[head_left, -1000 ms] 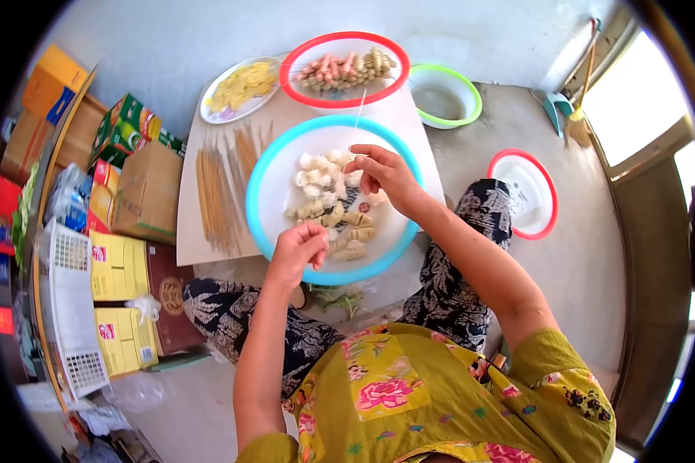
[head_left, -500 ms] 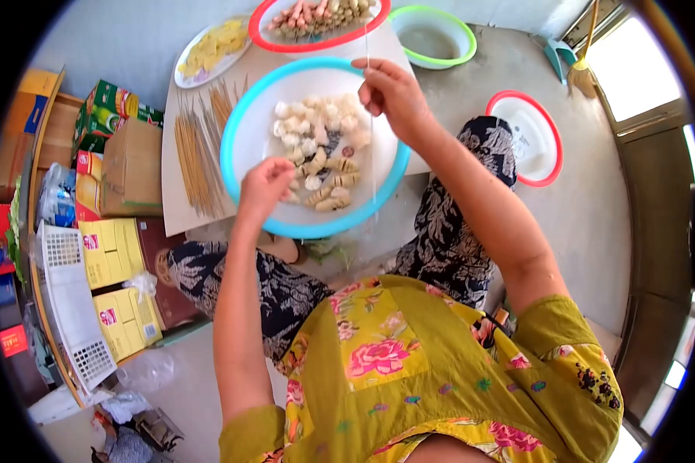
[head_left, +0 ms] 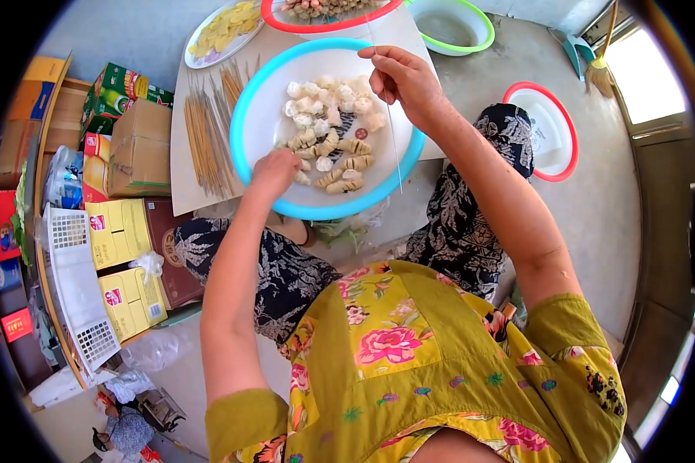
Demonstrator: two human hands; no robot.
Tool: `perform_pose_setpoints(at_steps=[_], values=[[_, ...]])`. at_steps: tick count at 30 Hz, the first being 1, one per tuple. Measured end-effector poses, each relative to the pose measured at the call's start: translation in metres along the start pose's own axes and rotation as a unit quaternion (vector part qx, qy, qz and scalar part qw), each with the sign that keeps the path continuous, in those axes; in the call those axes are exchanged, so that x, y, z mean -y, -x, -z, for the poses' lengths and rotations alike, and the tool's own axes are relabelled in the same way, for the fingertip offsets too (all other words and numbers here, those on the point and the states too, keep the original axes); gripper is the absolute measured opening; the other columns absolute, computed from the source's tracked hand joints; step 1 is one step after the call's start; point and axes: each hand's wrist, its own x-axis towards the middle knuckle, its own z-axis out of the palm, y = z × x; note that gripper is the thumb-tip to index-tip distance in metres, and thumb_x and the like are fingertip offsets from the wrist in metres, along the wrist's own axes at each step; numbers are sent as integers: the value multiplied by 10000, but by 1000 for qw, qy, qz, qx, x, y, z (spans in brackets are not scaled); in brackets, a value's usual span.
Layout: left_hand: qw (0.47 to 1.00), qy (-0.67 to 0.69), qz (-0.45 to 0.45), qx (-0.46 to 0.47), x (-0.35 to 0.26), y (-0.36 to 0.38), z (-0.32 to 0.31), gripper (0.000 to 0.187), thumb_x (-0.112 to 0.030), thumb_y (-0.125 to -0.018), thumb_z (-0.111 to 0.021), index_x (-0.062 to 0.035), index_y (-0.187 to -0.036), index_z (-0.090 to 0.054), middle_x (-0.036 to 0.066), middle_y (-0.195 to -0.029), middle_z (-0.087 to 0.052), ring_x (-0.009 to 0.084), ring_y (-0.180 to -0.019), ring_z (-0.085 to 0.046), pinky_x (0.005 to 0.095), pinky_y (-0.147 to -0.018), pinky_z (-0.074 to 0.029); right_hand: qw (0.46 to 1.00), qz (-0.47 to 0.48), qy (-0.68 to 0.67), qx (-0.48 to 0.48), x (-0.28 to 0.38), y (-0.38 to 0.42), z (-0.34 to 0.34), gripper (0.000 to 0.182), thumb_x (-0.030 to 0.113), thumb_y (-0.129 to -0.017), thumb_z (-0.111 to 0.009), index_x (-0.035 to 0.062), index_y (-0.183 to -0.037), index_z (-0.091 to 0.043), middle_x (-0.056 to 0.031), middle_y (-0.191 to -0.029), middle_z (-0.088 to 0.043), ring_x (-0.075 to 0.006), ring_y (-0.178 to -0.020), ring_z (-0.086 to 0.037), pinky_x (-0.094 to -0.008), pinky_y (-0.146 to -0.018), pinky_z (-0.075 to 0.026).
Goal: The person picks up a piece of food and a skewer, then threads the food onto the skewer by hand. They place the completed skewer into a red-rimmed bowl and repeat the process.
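A white basin with a blue rim (head_left: 406, 163) holds several pale, frilly food pieces (head_left: 332, 96) and several beige, dark-striped pieces (head_left: 357, 163). Over the basin's left side, my left hand (head_left: 277, 171) has its fingers bent down beside the striped pieces; whatever lies between them is too hidden to make out. My right hand (head_left: 398, 73), above the basin's right rim, pinches the upper end of a thin skewer (head_left: 394, 147), which hangs down past the rim with nothing on it. Bundles of skewers (head_left: 202, 139) lie on the table (head_left: 179, 166) left of the basin.
A plate of yellow slices (head_left: 225, 32) stands at the back left. Behind the blue-rimmed basin is a red-rimmed basin (head_left: 328, 26) of skewered food. A green-rimmed basin (head_left: 471, 48) and another red-rimmed basin (head_left: 564, 143) are at the right. Boxes (head_left: 139, 147) fill the left; a person (head_left: 127, 430) shows lower left.
My left hand has moved down to the striped pieces, its fingers now bent among them. The skewer in my right hand has swung its lower end to the right. The whole view has shifted slightly.
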Motion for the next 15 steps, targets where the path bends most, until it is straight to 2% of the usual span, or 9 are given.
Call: perform_pose_setpoints(at_steps=[2,4,5,7,8,10,14,15], values=[[999,-22,-19,14,3,-4,-1,198,-62,-791,-524,-102,-887,-693,131,-927,-633,324,-905,-596,428,-794,-453,1000,-2,2,3,0,0,-1,242,150,-953,-442,20,-1114,-567,-4,-620,-527,-62,-514,-421,-198,-472,-334],[990,-128,-38,40,-1,-6,2,191,-56,-742,-586,-127,-876,-701,105,-953,-613,301,-958,-575,421,-805,-436,1000,-1,10,0,1,2,-1,248,153,-954,-442,16,-1117,-568,-1,-618,-523,-60,-517,-420,-198,-477,-337],[990,-128,-38,41,-3,-6,4,191,-56,-742,-586,-127,-876,-701,105,-953,-613,301,-958,-575,421,-805,-436,1000,-1,9,0,1,3,-1,248,153,-954,-442,16,-1117,-568,-1,-618,-523,-60,-517,-420,-198,-477,-337],[980,-188,-30,64,-9,-5,8,169,-79,-760,-585,-128,-874,-700,103,-942,-616,274,-996,-550,407,-870,-379,1000,-4,14,3,2,4,-1,251,156,-955,-440,12,-1115,-570,0,-616,-520,-61,-520,-421,-197,-481,-338],[980,-188,-30,64,-9,-5,9,169,-79,-760,-585,-128,-874,-700,103,-942,-616,274,-996,-550,407,-870,-379,1000,-4,13,2,2,4,-1,251,156,-955,-440,12,-1115,-570,0,-616,-520,-61,-520,-421,-197,-481,-338],[976,-198,-48,76,-6,-6,10,190,-130,-690,-665,-131,-879,-660,85,-962,-599,271,-991,-555,414,-808,-419,1000,-1,14,6,1,4,-1,251,154,-956,-437,9,-1110,-572,1,-614,-518,-61,-521,-421,-198,-481,-338],[985,-125,-32,110,-1,-8,6,204,-144,-680,-680,-114,-876,-634,89,-942,-615,267,-945,-576,398,-777,-435,1000,-3,20,7,1,5,-1,249,150,-957,-434,8,-1107,-574,0,-615,-519,-61,-518,-418,-198,-480,-338],[986,-95,-31,131,-2,-9,7,195,-136,-706,-665,-101,-896,-642,103,-957,-631,286,-953,-585,414,-788,-445,1000,-5,22,8,1,5,-1,248,148,-957,-432,10,-1106,-575,1,-614,-518,-60,-517,-417,-198,-481,-339]])
